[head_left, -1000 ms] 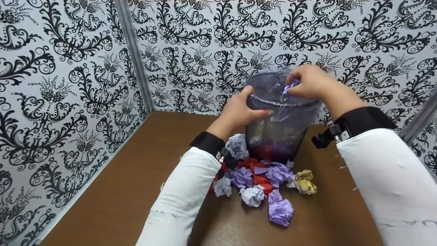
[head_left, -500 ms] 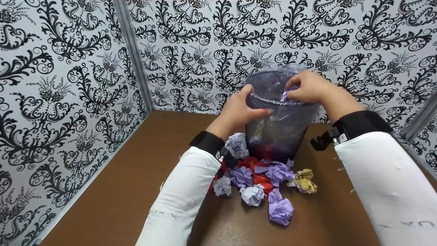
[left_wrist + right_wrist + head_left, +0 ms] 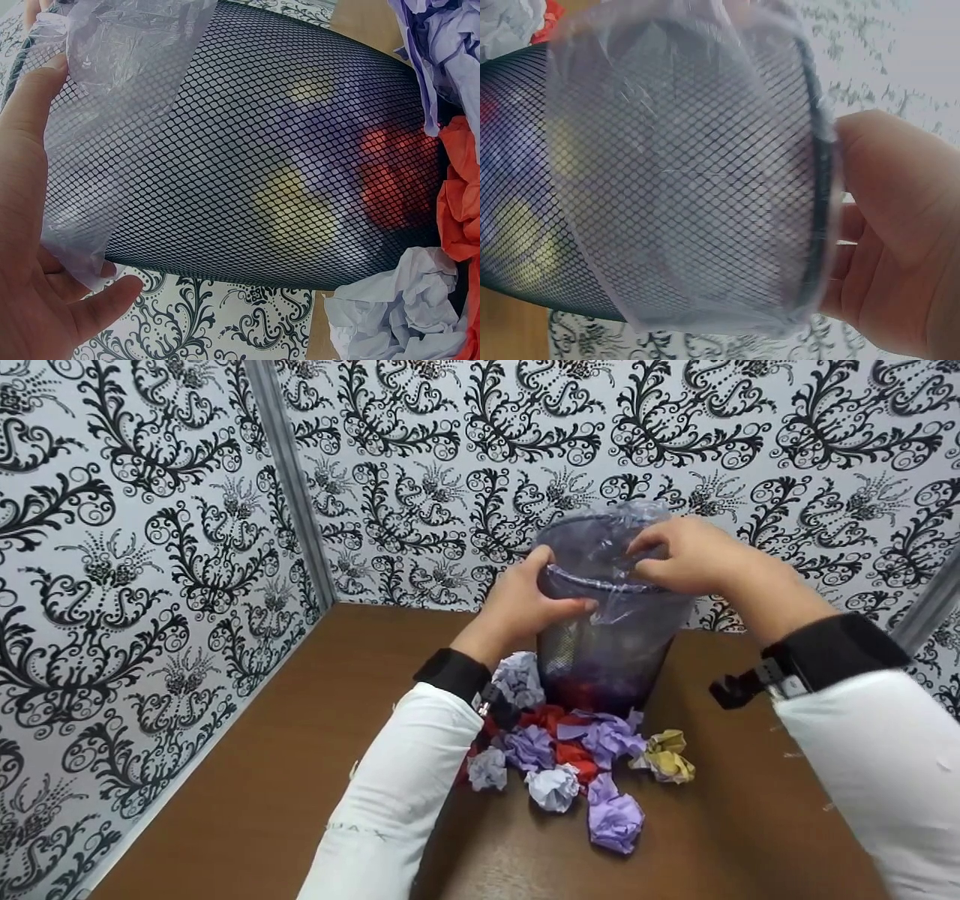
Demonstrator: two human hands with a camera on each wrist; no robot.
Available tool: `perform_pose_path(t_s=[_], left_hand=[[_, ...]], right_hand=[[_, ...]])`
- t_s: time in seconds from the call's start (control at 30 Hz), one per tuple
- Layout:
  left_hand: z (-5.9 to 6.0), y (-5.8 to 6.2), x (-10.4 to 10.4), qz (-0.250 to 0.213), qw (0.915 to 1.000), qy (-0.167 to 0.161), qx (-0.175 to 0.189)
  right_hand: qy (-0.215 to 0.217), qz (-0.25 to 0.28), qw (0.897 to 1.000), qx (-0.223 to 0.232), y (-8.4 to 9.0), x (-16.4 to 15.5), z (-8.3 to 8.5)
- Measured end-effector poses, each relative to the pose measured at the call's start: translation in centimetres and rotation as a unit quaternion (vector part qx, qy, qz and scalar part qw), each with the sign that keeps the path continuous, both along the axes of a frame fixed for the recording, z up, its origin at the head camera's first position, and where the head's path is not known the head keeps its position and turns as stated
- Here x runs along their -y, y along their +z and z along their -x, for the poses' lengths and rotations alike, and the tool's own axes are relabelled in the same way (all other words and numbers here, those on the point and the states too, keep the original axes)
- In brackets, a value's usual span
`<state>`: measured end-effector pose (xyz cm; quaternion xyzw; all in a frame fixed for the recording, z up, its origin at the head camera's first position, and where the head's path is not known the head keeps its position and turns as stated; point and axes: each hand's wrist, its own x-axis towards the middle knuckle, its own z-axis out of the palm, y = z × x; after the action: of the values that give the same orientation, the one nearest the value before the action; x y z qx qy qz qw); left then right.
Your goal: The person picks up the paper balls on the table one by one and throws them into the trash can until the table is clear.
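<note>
Nearest: crumpled paper balls (image 3: 577, 769), soft, purple/red/white/yellow, heaped on brown table (image 3: 300, 750) at foot of black mesh bin (image 3: 611, 649). Bin upright, axis vertical, thin clear liner (image 3: 600, 547) over rim. Left hand (image 3: 525, 604) grips near rim; right hand (image 3: 694, 556) curls over far rim, pinching liner w/ thumb.

A black wire-mesh waste bin (image 3: 611, 652) wears a clear, purple-tinted plastic liner (image 3: 600, 551). Crumpled paper balls (image 3: 577, 765) are lilac, red, white and yellow on the brown wooden table (image 3: 285, 765). Walls (image 3: 135, 547) carry black-on-white floral scrollwork.
</note>
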<state>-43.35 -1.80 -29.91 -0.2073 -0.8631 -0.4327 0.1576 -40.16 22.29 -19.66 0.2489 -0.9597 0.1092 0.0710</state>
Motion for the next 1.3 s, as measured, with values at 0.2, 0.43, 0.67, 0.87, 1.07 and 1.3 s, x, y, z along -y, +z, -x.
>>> perform_pose_path(t_s=[0.2, 0.43, 0.67, 0.87, 1.07, 1.3], left_hand=[[0.1, 0.0, 0.1, 0.013, 0.9997, 0.008, -0.016], [-0.1, 0.1, 0.0, -0.002, 0.9999, -0.003, -0.009], [-0.1, 0.0, 0.0, -0.026, 0.9993, -0.018, 0.020], [0.0, 0.0, 0.2, -0.030, 0.9991, -0.019, 0.025], [0.0, -0.1, 0.0, -0.023, 0.9995, -0.017, 0.015], [0.1, -0.1, -0.1, -0.024, 0.9995, -0.018, 0.009]], right_hand=[[0.025, -0.002, 0.999, -0.042, 0.3, -1.2, -3.2], [0.066, 0.016, 0.992, -0.110, -0.5, -3.4, -6.9], [0.064, 0.056, 0.988, -0.132, -3.5, -5.9, -9.1], [0.045, 0.065, 0.997, -0.015, -7.8, -7.4, -8.7], [0.022, 0.070, 0.995, 0.070, -12.9, -8.3, -7.9], [0.028, 0.076, 0.990, 0.113, -17.3, -8.3, -7.5]])
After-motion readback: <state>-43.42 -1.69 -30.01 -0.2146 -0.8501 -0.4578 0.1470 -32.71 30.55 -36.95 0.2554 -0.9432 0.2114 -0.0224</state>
